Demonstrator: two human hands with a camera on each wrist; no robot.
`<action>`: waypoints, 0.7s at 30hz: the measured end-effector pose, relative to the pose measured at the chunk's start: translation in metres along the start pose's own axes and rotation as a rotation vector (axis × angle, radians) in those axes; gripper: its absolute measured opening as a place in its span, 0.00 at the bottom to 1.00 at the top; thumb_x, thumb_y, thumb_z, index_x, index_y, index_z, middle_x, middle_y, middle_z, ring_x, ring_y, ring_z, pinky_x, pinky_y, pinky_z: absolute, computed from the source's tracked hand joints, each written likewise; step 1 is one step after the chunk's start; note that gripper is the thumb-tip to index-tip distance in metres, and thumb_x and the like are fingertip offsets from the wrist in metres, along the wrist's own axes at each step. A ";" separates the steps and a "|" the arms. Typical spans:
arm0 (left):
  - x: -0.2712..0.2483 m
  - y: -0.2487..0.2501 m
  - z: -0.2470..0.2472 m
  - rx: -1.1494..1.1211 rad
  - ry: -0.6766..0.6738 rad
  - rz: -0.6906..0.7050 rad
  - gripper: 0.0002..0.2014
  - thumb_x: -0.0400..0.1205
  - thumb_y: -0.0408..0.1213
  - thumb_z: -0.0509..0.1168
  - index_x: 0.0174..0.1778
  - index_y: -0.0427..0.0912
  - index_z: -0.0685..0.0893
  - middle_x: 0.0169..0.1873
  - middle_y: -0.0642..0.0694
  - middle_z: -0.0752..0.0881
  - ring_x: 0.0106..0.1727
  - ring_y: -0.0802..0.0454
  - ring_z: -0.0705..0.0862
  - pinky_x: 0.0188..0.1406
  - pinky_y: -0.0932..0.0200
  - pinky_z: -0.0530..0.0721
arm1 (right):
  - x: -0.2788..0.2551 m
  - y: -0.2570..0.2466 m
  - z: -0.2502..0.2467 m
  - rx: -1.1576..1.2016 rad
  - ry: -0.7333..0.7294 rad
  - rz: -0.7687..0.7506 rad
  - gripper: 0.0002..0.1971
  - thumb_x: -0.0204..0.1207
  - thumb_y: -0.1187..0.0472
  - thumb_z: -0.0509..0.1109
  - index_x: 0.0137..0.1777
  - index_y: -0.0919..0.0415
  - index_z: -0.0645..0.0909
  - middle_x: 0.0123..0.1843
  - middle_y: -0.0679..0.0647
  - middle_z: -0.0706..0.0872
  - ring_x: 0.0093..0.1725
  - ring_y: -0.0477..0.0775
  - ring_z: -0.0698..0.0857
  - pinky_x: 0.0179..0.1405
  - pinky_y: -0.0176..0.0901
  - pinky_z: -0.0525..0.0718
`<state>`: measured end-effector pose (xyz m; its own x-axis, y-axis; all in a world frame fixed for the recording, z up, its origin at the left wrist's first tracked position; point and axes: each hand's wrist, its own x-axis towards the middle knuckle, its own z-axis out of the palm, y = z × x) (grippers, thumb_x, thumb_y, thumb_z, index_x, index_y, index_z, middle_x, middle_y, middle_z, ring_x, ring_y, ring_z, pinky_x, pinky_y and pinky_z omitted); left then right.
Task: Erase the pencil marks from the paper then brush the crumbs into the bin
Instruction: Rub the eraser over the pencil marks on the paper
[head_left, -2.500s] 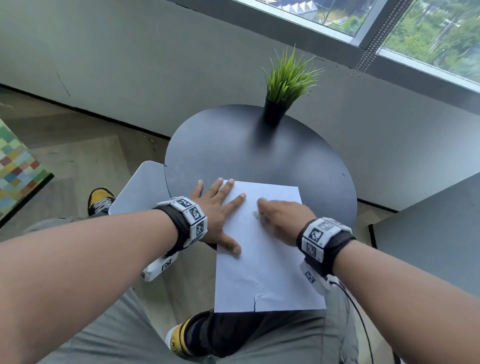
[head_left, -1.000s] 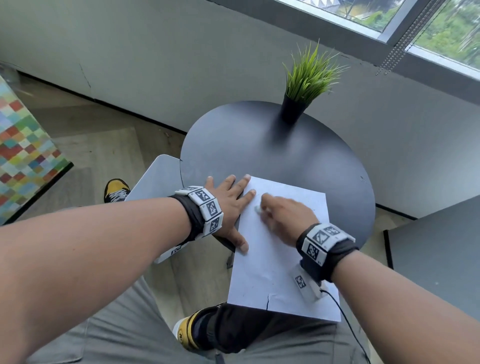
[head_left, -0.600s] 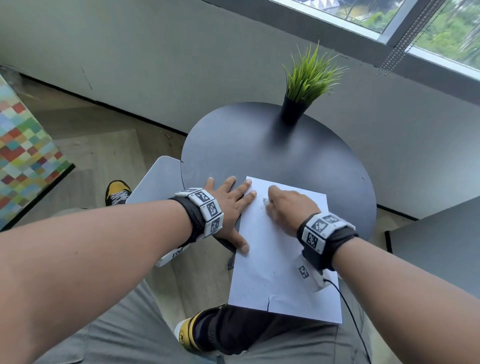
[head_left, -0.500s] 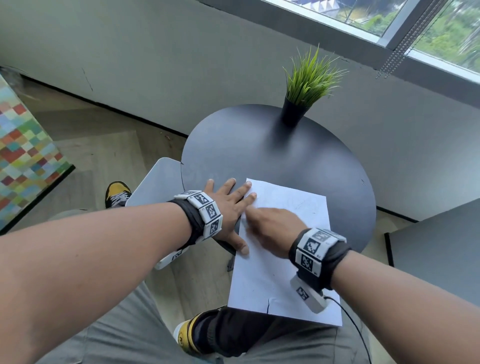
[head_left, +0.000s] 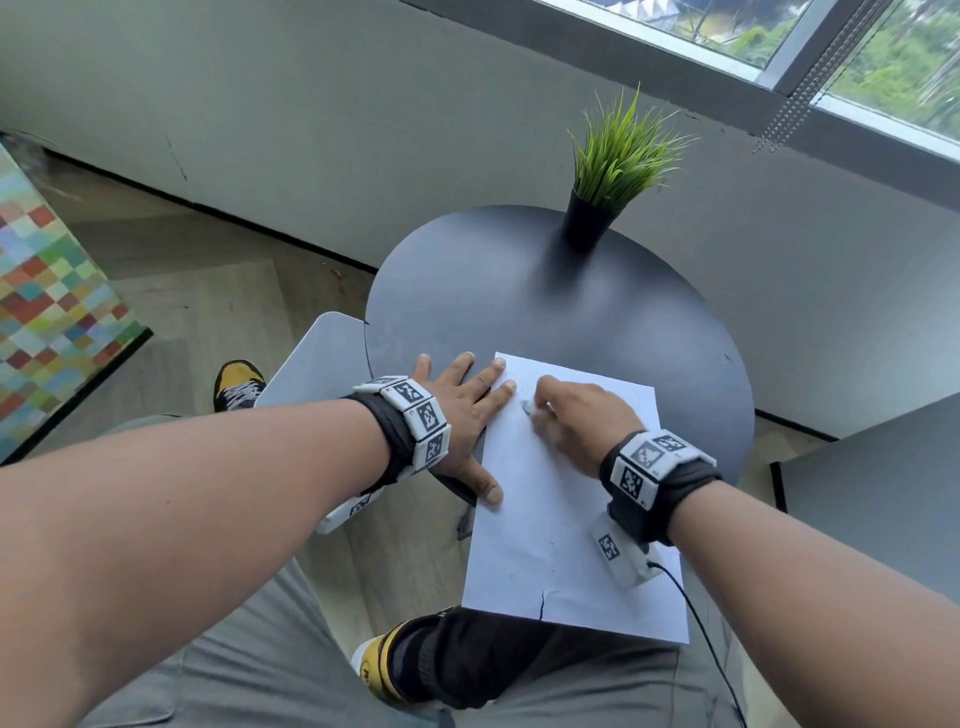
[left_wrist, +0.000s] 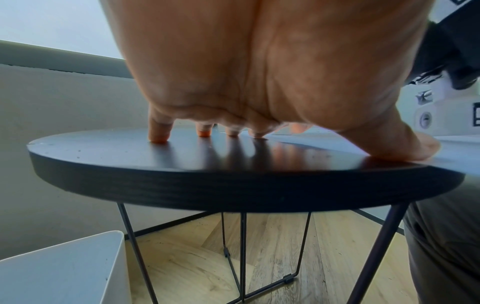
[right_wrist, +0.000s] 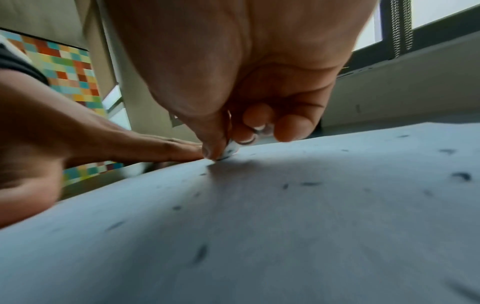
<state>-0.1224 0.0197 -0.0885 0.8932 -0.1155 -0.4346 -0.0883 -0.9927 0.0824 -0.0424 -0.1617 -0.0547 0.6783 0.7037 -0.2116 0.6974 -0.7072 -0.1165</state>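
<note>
Table (left_wrist: 233, 185): dark wood-grain rim, smooth semi-gloss top reflecting fingertips; thin black metal legs (left_wrist: 242, 257) beneath it. Paper (head_left: 561, 519) on the table: matt white, torn near edge. Floor (left_wrist: 272, 257) below: light wood planks. Bin (left_wrist: 64, 271) beside the table: smooth white plastic

one sheet of paper (head_left: 561, 499) lies on one round black table (head_left: 545, 306). one potted plant (head_left: 618, 171) stands on it. two hands are in view, the left hand (head_left: 462, 410) and the right hand (head_left: 582, 415), with one small eraser (right_wrist: 230, 151). one white bin (head_left: 317, 364) sits beside the table. two yellow shoes show, one (head_left: 236, 384) by the bin. about a dozen dark crumbs (right_wrist: 461, 176) dot the paper.
</note>
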 end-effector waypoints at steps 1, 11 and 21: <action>-0.001 0.001 0.000 0.003 -0.004 -0.001 0.72 0.56 0.90 0.57 0.88 0.54 0.34 0.88 0.52 0.32 0.88 0.37 0.37 0.78 0.20 0.50 | -0.005 -0.004 0.000 -0.024 -0.030 -0.067 0.13 0.84 0.46 0.56 0.50 0.55 0.72 0.47 0.55 0.85 0.47 0.64 0.83 0.45 0.54 0.82; 0.001 0.003 0.000 0.008 -0.011 -0.007 0.72 0.57 0.89 0.58 0.88 0.54 0.34 0.88 0.51 0.32 0.88 0.37 0.37 0.77 0.19 0.50 | -0.017 -0.009 0.005 -0.024 -0.079 -0.226 0.09 0.84 0.48 0.57 0.48 0.52 0.71 0.44 0.49 0.82 0.45 0.60 0.82 0.43 0.54 0.81; -0.001 0.003 -0.003 -0.004 -0.024 -0.016 0.73 0.56 0.89 0.59 0.88 0.54 0.34 0.87 0.51 0.31 0.88 0.37 0.36 0.78 0.19 0.49 | -0.033 -0.005 0.006 -0.006 -0.157 -0.291 0.10 0.84 0.46 0.57 0.48 0.52 0.68 0.43 0.50 0.82 0.43 0.60 0.80 0.42 0.55 0.81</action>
<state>-0.1226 0.0174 -0.0854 0.8837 -0.1009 -0.4570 -0.0728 -0.9942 0.0787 -0.0701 -0.1819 -0.0528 0.4067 0.8568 -0.3169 0.8584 -0.4772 -0.1885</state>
